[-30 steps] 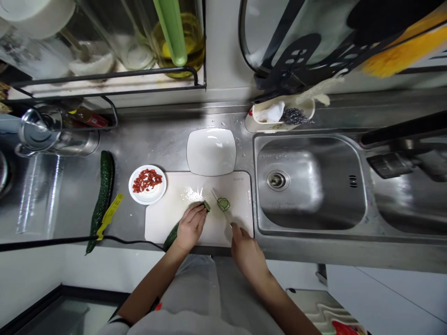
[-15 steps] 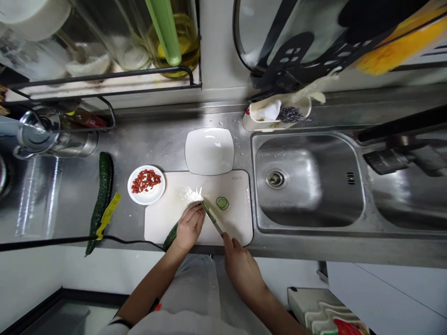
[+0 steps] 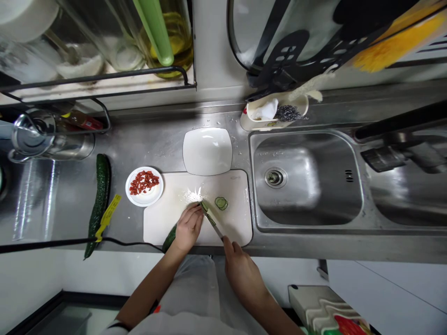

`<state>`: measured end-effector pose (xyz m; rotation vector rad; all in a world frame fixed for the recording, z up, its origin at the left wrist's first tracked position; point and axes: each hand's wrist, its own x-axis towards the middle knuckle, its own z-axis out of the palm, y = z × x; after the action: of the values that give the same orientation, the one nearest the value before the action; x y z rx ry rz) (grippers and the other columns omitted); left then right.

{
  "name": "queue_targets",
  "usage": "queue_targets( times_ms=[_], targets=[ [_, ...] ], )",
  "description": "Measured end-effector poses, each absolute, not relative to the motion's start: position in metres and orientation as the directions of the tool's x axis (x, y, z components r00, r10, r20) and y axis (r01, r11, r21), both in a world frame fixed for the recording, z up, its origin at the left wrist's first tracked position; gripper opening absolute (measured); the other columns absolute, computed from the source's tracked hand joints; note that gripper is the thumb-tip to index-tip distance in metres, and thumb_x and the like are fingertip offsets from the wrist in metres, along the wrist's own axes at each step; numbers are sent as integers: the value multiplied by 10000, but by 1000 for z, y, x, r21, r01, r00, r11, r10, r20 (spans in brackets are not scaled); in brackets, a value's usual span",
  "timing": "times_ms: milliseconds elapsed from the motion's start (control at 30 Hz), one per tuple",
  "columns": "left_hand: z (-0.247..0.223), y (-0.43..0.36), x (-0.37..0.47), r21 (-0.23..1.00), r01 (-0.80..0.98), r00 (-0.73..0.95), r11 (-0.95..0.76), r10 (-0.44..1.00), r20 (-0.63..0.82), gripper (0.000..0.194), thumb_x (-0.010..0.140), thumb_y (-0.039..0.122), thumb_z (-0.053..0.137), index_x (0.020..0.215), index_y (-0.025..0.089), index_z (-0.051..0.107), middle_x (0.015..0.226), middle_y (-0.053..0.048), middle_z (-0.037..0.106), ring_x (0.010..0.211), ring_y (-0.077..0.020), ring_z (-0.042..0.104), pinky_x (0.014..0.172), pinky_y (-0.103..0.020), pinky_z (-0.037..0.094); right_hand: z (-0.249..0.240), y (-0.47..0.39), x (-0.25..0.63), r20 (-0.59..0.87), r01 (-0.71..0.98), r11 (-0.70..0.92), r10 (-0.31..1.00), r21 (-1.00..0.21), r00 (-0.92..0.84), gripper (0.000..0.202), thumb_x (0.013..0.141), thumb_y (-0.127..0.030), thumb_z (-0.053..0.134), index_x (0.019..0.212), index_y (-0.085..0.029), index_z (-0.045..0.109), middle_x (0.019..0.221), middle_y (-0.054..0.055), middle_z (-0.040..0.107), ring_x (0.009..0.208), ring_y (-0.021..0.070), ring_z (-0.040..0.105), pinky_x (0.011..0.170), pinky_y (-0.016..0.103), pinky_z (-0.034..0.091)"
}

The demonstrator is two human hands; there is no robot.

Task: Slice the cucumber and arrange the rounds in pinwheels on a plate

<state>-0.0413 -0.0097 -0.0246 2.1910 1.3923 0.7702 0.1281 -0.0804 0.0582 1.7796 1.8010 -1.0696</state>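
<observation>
My left hand (image 3: 189,227) is closed over a cucumber (image 3: 169,238) on the white cutting board (image 3: 157,222); most of the cucumber is hidden beneath the palm. In my right hand (image 3: 243,270) is the handle of a knife (image 3: 217,229), its blade angled up and left against the cucumber's cut end by my left fingertips. Green bits cling along the blade. A few thin cucumber slices (image 3: 221,203) lie to the right of the blade. Behind the board's far edge stands a white square dish (image 3: 207,151), with nothing in it.
A small white plate (image 3: 131,197) of red pieces overlaps the board's left corner. Further left lies a whole cucumber (image 3: 101,186), with a yellow tag (image 3: 109,215) and black cable near it. The steel sink (image 3: 307,181) borders the right side; a caddy (image 3: 272,114) stands behind.
The whole view has shifted slightly. Both hands keep nearly the same place, and the knife has moved very little against the cucumber.
</observation>
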Motion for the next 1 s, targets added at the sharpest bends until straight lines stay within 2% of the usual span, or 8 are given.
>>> queue_targets(
  times_ms=[300, 633, 1000],
  targets=[
    [-24, -9, -41, 621, 677, 338, -396, 916, 215, 211, 882, 148, 490, 1044, 185, 621, 1042, -76, 672, 1087, -200, 599, 950, -411, 514, 59, -77, 129, -747, 954, -133, 653, -269, -120, 469, 839, -4, 342, 1268, -150, 462, 972, 106, 639, 813, 172, 660, 618, 202, 444],
    [-26, -10, -42, 627, 665, 349, -405, 911, 217, 225, 870, 125, 505, 1061, 177, 611, 1053, -80, 664, 1101, -199, 587, 960, -411, 509, 63, -74, 130, -761, 956, -125, 636, -264, -127, 509, 838, -11, 321, 1306, -170, 440, 1026, 105, 636, 824, 169, 655, 603, 198, 421],
    [-25, -9, -42, 627, 672, 347, -394, 915, 203, 224, 866, 106, 504, 1048, 182, 611, 1043, -71, 667, 1100, -198, 588, 958, -418, 511, 60, -69, 131, -766, 953, -125, 627, -276, -140, 501, 821, 10, 283, 1234, -159, 512, 975, 112, 652, 777, 183, 657, 602, 229, 434]
  ],
)
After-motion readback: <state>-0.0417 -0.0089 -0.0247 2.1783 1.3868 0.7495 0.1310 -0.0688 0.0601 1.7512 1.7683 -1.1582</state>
